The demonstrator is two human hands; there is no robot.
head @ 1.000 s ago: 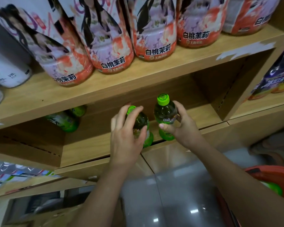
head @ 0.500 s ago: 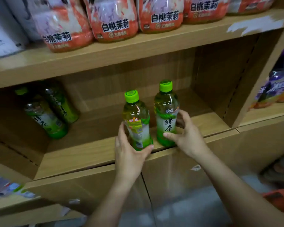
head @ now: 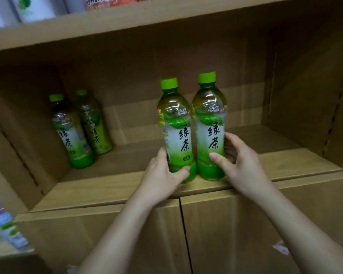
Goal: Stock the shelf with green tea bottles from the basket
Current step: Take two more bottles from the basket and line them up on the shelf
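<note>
— Hands?
— Left hand (head: 162, 175) grips the left clear-plastic, green-capped tea bottle (head: 175, 133); right hand (head: 240, 165) grips the right tea bottle (head: 211, 127).
— Where?
— Upright, touching, at the front edge of the smooth wood-grain shelf board (head: 107, 186).

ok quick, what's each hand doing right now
Left hand: holding the left green tea bottle near its base.
Right hand: holding the right green tea bottle near its base.

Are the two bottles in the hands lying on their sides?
No, the left hand holds the left bottle and the right hand holds the right bottle, both upright on the shelf.
</note>
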